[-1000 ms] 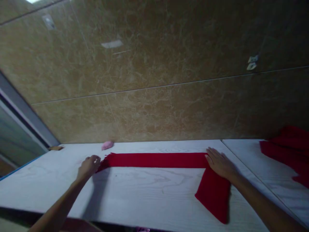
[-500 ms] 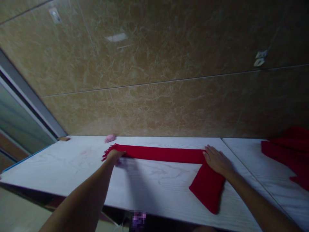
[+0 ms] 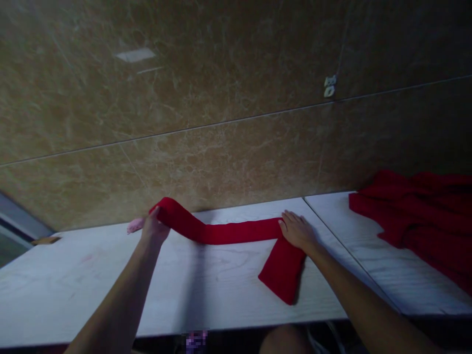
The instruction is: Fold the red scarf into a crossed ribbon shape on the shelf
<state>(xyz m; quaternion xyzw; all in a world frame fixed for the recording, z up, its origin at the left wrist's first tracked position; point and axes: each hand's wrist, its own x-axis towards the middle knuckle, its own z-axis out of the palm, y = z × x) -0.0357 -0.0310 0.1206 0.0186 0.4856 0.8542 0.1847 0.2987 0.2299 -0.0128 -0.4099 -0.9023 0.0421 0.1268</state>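
A long red scarf [image 3: 236, 233] lies in a flat strip along the white table. Its right part is folded over at an angle toward the table's near edge. My left hand [image 3: 154, 227] is closed round the scarf's left end and holds it raised off the table, so the strip curves up there. The fringe at that end is hidden. At the fold my right hand [image 3: 298, 231] lies flat on the scarf, its fingers stretched out and holding nothing.
A heap of red cloth [image 3: 416, 216] lies at the right on the white table [image 3: 228, 285], across a seam. Behind my left hand is a small pink object [image 3: 134, 225]. A brown marbled wall [image 3: 221, 147] rises along the table's back edge; a small brown piece [image 3: 46, 240] lies at the left corner.
My left hand has lifted the scarf's left end off the table, bending the strip upward. My right hand stays on the fold. The view has turned right, showing more of the red heap.
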